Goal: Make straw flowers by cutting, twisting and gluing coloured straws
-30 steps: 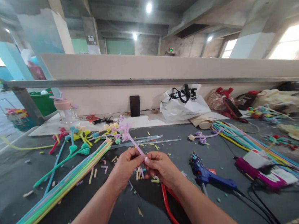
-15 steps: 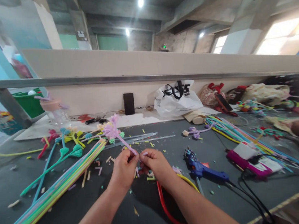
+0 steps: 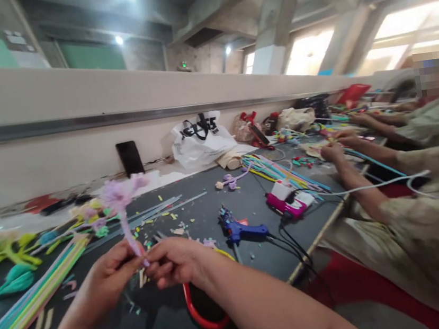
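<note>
Both my hands pinch the lower stem of a purple straw flower [image 3: 122,205] above the dark table [image 3: 223,260]. My left hand [image 3: 107,277] is closed on the stem from the left, and my right hand [image 3: 173,261] is closed on it from the right, fingertips almost meeting. The fluffy purple head stands up and leans left. Under my right wrist lies a pair of red-handled scissors [image 3: 198,316]. A blue glue gun [image 3: 241,230] rests to the right of my hands.
Long coloured straws [image 3: 29,305] and finished straw flowers [image 3: 10,254] lie at the left. A white plastic bag [image 3: 200,140], a black phone [image 3: 129,157], a pink box [image 3: 288,201] with cables and more straws [image 3: 280,170] sit further back. Two co-workers' arms [image 3: 366,189] reach in from the right.
The camera has swung to the right, so the table slid left and co-workers at the right came into view. My hands still pinch the purple flower stem.
</note>
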`<move>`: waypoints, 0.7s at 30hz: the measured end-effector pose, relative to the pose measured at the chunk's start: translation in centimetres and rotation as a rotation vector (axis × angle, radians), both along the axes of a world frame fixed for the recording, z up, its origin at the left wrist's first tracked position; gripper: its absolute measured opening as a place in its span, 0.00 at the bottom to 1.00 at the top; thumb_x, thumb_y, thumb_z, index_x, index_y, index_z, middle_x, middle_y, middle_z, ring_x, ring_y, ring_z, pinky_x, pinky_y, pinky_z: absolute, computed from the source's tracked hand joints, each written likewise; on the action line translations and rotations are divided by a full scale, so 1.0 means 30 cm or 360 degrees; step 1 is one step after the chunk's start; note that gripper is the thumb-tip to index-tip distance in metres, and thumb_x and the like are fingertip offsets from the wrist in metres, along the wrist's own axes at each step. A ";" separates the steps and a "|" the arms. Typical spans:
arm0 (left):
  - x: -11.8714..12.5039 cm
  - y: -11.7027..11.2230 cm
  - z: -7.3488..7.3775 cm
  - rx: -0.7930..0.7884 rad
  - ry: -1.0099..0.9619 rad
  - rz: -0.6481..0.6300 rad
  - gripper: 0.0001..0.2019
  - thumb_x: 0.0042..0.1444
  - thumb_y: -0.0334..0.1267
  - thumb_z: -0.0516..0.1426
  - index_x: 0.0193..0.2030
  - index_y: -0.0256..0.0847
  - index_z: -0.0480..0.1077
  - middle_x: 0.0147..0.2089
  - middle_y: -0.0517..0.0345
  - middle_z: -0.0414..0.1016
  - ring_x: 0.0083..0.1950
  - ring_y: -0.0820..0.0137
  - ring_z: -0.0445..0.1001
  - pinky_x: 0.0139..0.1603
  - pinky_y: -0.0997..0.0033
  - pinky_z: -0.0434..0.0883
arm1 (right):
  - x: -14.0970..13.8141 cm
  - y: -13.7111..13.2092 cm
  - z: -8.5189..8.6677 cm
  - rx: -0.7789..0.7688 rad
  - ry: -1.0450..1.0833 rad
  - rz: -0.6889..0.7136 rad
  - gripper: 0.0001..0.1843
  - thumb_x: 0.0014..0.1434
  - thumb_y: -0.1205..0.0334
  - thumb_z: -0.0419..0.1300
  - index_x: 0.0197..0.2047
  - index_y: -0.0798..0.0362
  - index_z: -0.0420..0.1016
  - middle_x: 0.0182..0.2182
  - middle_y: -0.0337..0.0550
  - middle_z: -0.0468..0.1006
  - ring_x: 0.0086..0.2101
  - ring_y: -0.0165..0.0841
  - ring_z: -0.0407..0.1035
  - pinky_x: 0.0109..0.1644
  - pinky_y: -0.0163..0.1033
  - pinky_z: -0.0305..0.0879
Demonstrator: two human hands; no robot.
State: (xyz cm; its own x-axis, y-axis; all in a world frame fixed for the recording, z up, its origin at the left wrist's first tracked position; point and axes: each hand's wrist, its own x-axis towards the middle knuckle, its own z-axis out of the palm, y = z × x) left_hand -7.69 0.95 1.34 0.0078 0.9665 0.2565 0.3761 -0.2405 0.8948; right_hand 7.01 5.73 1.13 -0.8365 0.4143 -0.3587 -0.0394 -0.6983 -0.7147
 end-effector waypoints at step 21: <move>-0.003 0.009 0.038 -0.0290 -0.0361 -0.0041 0.07 0.43 0.38 0.59 0.27 0.37 0.67 0.24 0.62 0.68 0.27 0.74 0.66 0.30 0.75 0.64 | 0.010 0.004 0.006 -0.0040 0.0237 -0.0085 0.05 0.50 0.66 0.57 0.29 0.59 0.65 0.17 0.30 0.62 0.12 0.16 0.46 0.20 0.28 0.63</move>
